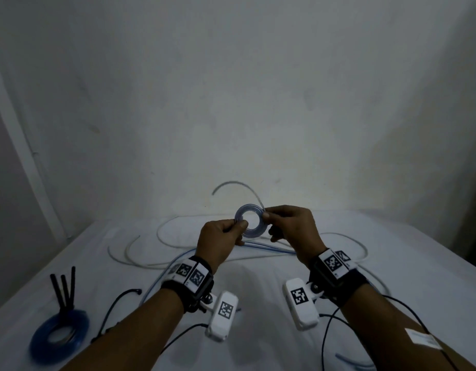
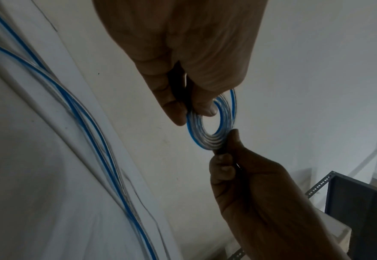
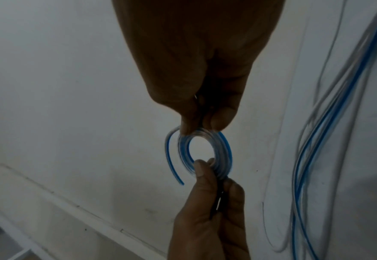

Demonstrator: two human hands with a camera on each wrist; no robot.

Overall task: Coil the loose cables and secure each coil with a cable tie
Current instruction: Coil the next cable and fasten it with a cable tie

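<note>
A small coil (image 1: 247, 208) of clear cable with a blue stripe is held up above the white table (image 1: 258, 277). My left hand (image 1: 241, 225) pinches its left side between thumb and fingers. On the opposite side my right hand (image 1: 266, 215) pinches the rim. The cable's free end (image 1: 231, 183) arcs up behind the coil. The left wrist view shows the coil (image 2: 228, 114) between my left hand (image 2: 196, 114) and my right hand (image 2: 227, 146). In the right wrist view a dark strip (image 3: 218, 202) runs from the coil (image 3: 224, 154) down through the left hand's fingers; what it is cannot be told.
A finished blue coil (image 1: 59, 333) with black ties (image 1: 64, 287) standing up from it lies at the near left. Loose white cable (image 1: 162, 231) and blue-striped cable (image 1: 271, 250) sprawl across the middle of the table. A wall rises behind the far edge.
</note>
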